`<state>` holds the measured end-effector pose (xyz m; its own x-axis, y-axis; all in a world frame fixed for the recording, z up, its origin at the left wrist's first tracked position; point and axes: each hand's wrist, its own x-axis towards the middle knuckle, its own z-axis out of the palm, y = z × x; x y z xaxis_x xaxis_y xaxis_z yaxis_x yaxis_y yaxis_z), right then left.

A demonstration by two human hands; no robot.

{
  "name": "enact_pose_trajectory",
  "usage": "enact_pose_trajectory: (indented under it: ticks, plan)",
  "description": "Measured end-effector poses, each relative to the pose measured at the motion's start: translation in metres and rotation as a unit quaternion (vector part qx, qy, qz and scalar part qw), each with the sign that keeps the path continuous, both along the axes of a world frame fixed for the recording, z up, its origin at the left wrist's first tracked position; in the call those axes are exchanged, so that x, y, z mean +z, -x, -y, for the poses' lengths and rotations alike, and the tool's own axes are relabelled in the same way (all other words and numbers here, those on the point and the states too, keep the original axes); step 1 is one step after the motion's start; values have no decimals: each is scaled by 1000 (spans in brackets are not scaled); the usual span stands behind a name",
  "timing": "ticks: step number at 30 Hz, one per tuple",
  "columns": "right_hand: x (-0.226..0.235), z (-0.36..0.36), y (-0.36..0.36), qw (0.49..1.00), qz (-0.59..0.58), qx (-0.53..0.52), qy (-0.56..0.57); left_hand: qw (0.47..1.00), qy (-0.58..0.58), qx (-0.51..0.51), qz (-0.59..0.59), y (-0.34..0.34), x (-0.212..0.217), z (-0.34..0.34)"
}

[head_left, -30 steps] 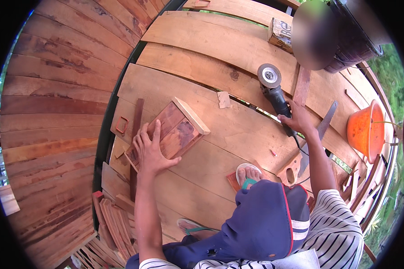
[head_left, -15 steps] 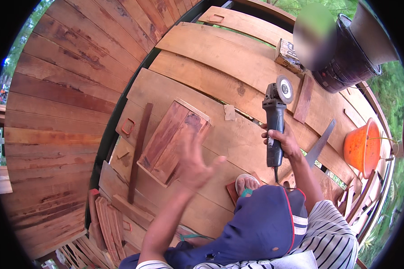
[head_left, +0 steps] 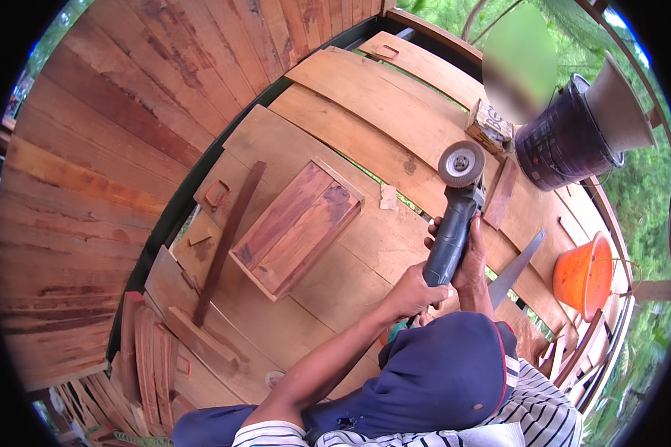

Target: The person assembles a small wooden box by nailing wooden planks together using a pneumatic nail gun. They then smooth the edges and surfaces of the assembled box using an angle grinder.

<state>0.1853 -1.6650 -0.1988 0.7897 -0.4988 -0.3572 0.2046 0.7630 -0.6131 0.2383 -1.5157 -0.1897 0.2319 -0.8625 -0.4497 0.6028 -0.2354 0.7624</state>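
Note:
An angle grinder (head_left: 451, 238) with a round grey disc (head_left: 461, 164) is held up in front of me, disc end pointing away. My right hand (head_left: 471, 261) wraps round the grinder's body from the right. Lower down, my left hand (head_left: 417, 292) grips the rear end of the same grinder. To the left of it, a shallow wooden box (head_left: 298, 231) with reddish-brown boards lies on the plank floor, touched by neither hand. A long dark wooden strip (head_left: 231, 238) lies along the box's left side.
A hand saw (head_left: 516, 270) and an orange bucket (head_left: 583, 276) are at the right. A dark bucket (head_left: 555, 141) and a small box (head_left: 490, 125) stand at the far right. Wood pieces (head_left: 150, 357) are stacked at the lower left. Gaps run between the floor planks (head_left: 365, 104).
My left hand has moved from above the wooden box to the grinder's rear end and closed on it. The grinder has turned, so its disc face shows more fully.

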Motion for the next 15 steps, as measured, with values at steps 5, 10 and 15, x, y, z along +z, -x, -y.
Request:
enact_pose_trajectory:
  ticks: [5, 10, 15]
  plan:
    - [-35, 5, 18, 998, -22, 60, -2, 991, -10, 40, 124, 34, -36, 0]
    - [-26, 6, 26, 996, -86, 21, 17, 986, -1, 55, 158, 46, -41, 1]
    - [-20, -5, 13, 997, -9, 74, -19, 993, 87, 60, 44, 32, -38, -15]
